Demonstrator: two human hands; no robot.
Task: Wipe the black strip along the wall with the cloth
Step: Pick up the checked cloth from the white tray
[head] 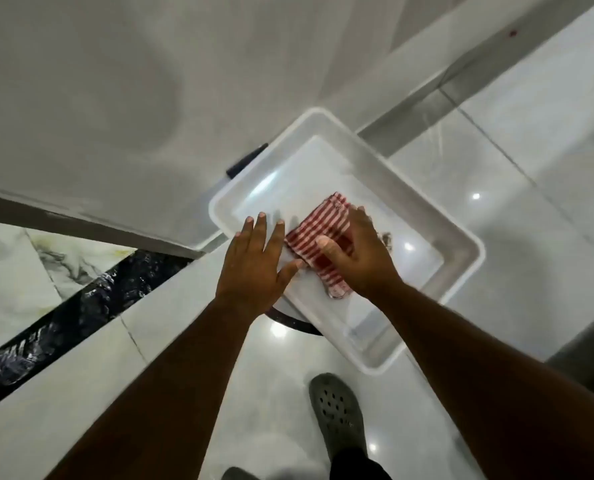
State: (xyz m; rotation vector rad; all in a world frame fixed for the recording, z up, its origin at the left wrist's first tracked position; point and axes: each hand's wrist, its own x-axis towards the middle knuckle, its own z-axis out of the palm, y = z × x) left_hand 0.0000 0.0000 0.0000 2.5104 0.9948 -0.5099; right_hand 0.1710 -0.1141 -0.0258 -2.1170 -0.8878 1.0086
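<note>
A red-and-white striped cloth (323, 226) lies folded inside a white plastic tub (461, 251). My right hand (361, 254) presses down on the cloth with its thumb on the stripes. My left hand (257, 258) is spread flat beside it, fingers apart, its thumb touching the cloth's near edge. The glossy black strip (80, 306) runs diagonally through the marble at the lower left, apart from both hands.
The tub rests on a dark round stand (290, 320) over a shiny white tiled floor (517, 174). A dark handle-like object (247, 161) pokes out behind the tub. A grey clog (337, 414) is on the floor below. White wall panels fill the upper left.
</note>
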